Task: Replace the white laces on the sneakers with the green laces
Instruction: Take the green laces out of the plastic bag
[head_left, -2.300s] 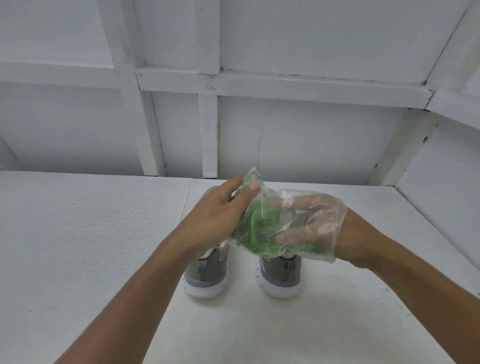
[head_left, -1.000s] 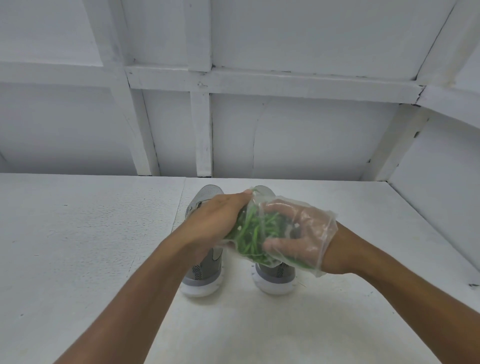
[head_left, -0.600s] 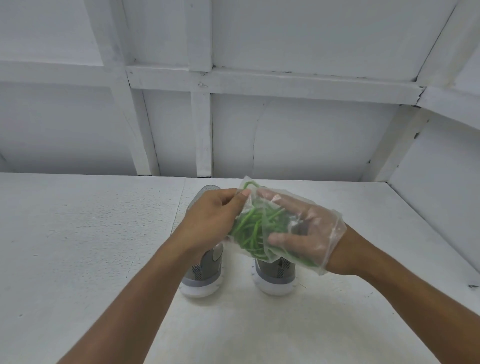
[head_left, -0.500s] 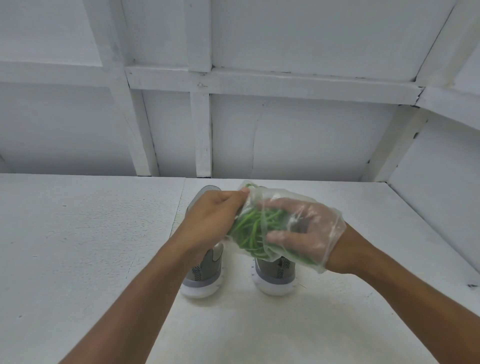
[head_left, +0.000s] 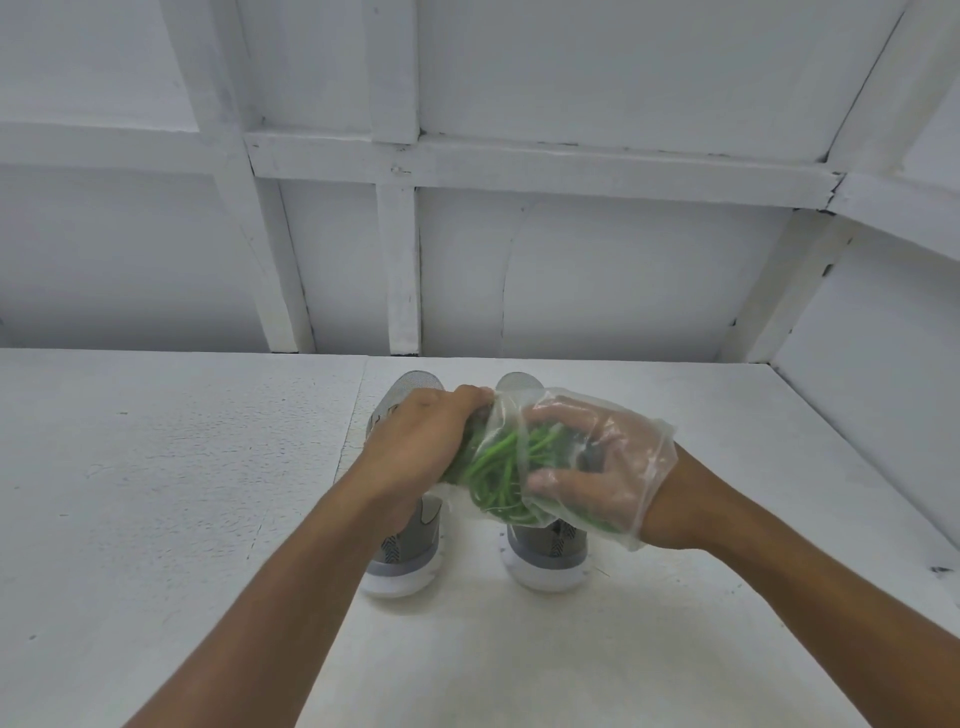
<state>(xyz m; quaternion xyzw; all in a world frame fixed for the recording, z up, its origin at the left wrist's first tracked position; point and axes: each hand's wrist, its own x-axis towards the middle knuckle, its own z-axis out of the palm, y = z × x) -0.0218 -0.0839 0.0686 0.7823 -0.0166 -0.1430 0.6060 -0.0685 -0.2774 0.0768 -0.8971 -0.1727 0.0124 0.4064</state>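
Two sneakers (head_left: 545, 558) stand side by side toward the counter's (head_left: 156, 493) back edge, heels facing me. Both hands hang right over them, so I can't tell if white laces are threaded. Green laces (head_left: 498, 467) are a loose tangle inside a clear bag (head_left: 657, 457), held above the sneakers, not touching the counter. R hand (head_left: 587, 467) is inside the bag, fingers & thumb curled round the bundle. L hand (head_left: 421, 441) clamps the bag's closed end from outside. Nothing else visible in the bag. My read on handling: laces are light, limp, apt to snag w/ each other. Film is thin, slick, prob. clings to skin. I'd grip the whole bundle, w/ L hand anchoring the film, then hunt for a tip.
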